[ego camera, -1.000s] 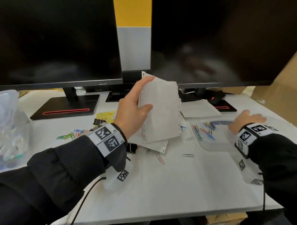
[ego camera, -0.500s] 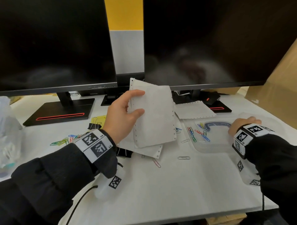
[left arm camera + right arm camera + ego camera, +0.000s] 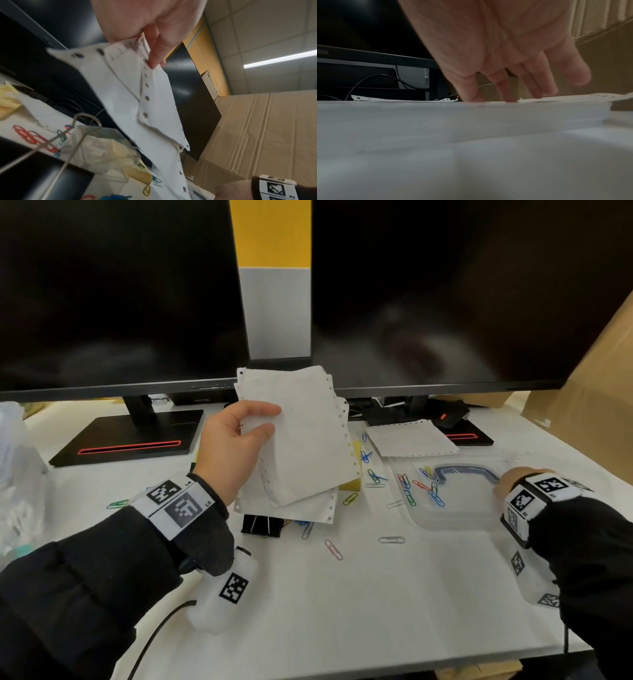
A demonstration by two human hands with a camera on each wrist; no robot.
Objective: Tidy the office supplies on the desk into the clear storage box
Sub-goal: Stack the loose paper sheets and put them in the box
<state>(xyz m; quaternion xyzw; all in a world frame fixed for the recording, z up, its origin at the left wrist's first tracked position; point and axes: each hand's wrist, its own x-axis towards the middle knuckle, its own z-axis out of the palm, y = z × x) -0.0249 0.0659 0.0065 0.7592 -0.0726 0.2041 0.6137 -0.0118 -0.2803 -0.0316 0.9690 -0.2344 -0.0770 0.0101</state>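
My left hand [image 3: 270, 419] pinches several white sheets of perforated paper [image 3: 308, 440] between thumb and fingers, lifted above the desk in front of the monitors. In the left wrist view the sheets [image 3: 154, 108] hang down from the left hand [image 3: 149, 54]. My right hand [image 3: 513, 477] rests on a clear lid [image 3: 455, 508] with a blue handle at the right. In the right wrist view its straight fingers [image 3: 505, 86] touch the lid [image 3: 471, 115]. The clear storage box [image 3: 17, 474] stands blurred at the far left edge.
More perforated paper lies under the held sheets [image 3: 301, 508] and by the right monitor foot [image 3: 411, 440]. Coloured paper clips [image 3: 407, 491], a black binder clip [image 3: 262, 525] and yellow sticky notes [image 3: 352, 484] are scattered mid-desk. Two monitors [image 3: 120, 302] stand behind, cardboard [image 3: 599, 388] at right.
My left hand has shifted a little left and lower with the sheets still in its grip. The right hand stays on the lid.
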